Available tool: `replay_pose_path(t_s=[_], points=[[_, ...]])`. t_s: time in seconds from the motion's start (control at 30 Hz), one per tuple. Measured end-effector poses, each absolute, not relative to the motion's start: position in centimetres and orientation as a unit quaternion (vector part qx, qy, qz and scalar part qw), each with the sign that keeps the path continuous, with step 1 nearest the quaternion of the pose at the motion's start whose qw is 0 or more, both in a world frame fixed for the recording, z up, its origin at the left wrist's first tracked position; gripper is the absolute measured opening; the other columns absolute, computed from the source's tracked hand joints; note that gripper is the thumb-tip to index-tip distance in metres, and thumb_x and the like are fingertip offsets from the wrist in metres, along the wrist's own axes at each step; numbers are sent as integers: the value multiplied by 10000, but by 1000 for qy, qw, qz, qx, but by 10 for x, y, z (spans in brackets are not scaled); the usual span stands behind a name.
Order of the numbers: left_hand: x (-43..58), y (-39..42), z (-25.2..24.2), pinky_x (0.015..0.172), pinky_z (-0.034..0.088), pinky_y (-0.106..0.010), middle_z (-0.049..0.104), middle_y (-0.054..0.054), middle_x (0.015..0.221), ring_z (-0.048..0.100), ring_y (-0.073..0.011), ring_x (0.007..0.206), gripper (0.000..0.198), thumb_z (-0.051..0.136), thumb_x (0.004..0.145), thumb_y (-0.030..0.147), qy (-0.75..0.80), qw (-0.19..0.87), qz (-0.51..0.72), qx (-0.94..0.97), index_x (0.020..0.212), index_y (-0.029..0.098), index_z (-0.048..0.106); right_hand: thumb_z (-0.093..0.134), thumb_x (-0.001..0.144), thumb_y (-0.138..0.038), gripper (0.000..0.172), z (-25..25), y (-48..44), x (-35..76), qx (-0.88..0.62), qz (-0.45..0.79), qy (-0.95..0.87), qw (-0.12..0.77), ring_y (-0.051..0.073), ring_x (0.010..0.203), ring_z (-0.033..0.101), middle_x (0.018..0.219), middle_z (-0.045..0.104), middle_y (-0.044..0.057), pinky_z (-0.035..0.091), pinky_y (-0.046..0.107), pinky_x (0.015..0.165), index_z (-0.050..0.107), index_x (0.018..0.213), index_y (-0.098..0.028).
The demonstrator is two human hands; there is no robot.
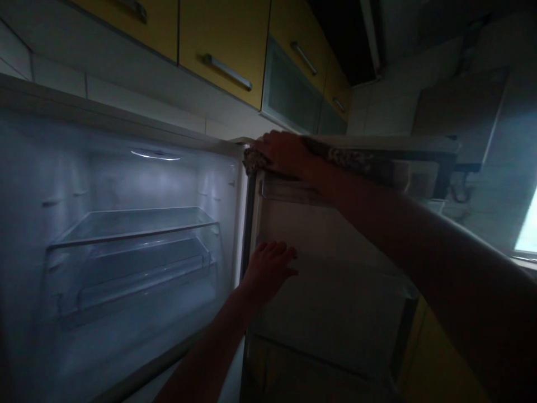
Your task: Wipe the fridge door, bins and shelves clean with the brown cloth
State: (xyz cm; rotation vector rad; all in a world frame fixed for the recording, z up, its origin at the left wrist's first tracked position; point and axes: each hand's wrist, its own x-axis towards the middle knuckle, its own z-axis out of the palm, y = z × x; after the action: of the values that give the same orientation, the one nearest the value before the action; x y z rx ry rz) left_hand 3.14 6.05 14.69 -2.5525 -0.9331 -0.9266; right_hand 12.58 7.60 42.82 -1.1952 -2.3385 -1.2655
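Note:
My right hand (287,152) presses a dark, patterned cloth (255,161) against the top corner of the opened fridge door (327,235), close to the hinge side. More of the cloth seems to trail along the door's upper edge behind my wrist. Lower down, my left hand (271,267) hovers in front of the door's inner face, fingers apart and holding nothing. Whether its fingertips touch the door I cannot tell. To the left, the lit fridge compartment (142,179) stands open, with a glass shelf (138,223) inside.
A clear drawer or lower shelf (142,280) sits beneath the glass shelf. Yellow wall cabinets (222,39) with metal handles hang above the fridge. A box-shaped appliance (459,115) is on the right wall, and a bright window (528,224) shows at the far right.

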Motion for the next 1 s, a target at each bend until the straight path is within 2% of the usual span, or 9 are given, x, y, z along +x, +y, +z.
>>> replay_pose_path(t_s=[0.07, 0.13, 0.23, 0.3, 0.4, 0.5, 0.63, 0.8, 1.0], points=[[31, 60, 147, 1010, 453, -448, 754, -27, 1261, 679, -284, 1208, 385, 827, 975, 450, -322, 135, -318, -881, 1293, 286, 684, 648, 1056, -475, 653, 417, 93, 128, -449, -410, -782, 134, 370, 1369, 588, 1541, 637, 204, 470, 515, 1160, 443, 1577, -139], [32, 61, 147, 999, 454, -444, 755, -25, 1258, 680, -281, 1201, 387, 830, 974, 447, -324, 134, -318, -881, 1295, 290, 683, 697, 1018, -555, 704, 419, 100, 131, -463, -415, -766, 164, 369, 1282, 630, 1419, 708, 180, 508, 481, 1076, 460, 1546, -154], [32, 62, 146, 1003, 451, -449, 755, -26, 1251, 676, -284, 1205, 387, 831, 975, 444, -325, 135, -318, -881, 1296, 289, 682, 672, 1033, -399, 551, 432, 95, 135, -440, -451, -757, 170, 362, 1265, 635, 1391, 717, 142, 515, 460, 1019, 507, 1528, -222], [33, 63, 146, 1017, 446, -452, 754, -27, 1253, 674, -283, 1204, 383, 830, 978, 437, -322, 134, -322, -880, 1298, 288, 681, 559, 1062, -276, 459, 440, 91, 139, -421, -480, -744, 195, 350, 1303, 619, 1445, 687, 122, 514, 462, 1023, 542, 1521, -271], [34, 62, 146, 1026, 441, -449, 754, -24, 1258, 672, -277, 1198, 359, 819, 991, 422, -317, 130, -328, -880, 1294, 292, 679, 621, 1024, -297, 430, 442, 97, 144, -428, -463, -748, 207, 352, 1330, 614, 1432, 701, 106, 504, 472, 1078, 626, 1454, -272], [35, 61, 146, 1013, 443, -450, 752, -30, 1265, 668, -283, 1203, 334, 793, 1012, 420, -318, 130, -326, -881, 1296, 290, 676, 760, 957, -428, 531, 437, 108, 147, -430, -419, -779, 179, 368, 1321, 623, 1369, 736, 112, 488, 487, 1121, 650, 1438, -231], [35, 61, 145, 993, 447, -445, 747, -44, 1258, 667, -286, 1190, 318, 769, 1030, 415, -318, 147, -324, -879, 1299, 279, 666, 877, 853, -537, 719, 434, 109, 145, -425, -417, -792, 135, 396, 1338, 621, 1401, 721, 110, 499, 497, 1132, 643, 1469, -250], [37, 60, 147, 983, 459, -450, 743, -55, 1233, 670, -299, 1174, 315, 757, 1035, 429, -331, 164, -305, -878, 1288, 268, 662, 903, 844, -441, 773, 439, 95, 156, -451, -446, -766, 104, 407, 1284, 656, 1422, 696, 151, 528, 491, 1074, 613, 1532, -242], [40, 61, 145, 979, 460, -437, 746, -56, 1219, 669, -291, 1171, 307, 769, 1033, 411, -324, 173, -317, -874, 1283, 267, 664, 829, 896, -277, 568, 446, 75, 207, -482, -441, -751, 96, 336, 1148, 668, 1310, 736, 189, 480, 415, 999, 669, 1429, -161]])
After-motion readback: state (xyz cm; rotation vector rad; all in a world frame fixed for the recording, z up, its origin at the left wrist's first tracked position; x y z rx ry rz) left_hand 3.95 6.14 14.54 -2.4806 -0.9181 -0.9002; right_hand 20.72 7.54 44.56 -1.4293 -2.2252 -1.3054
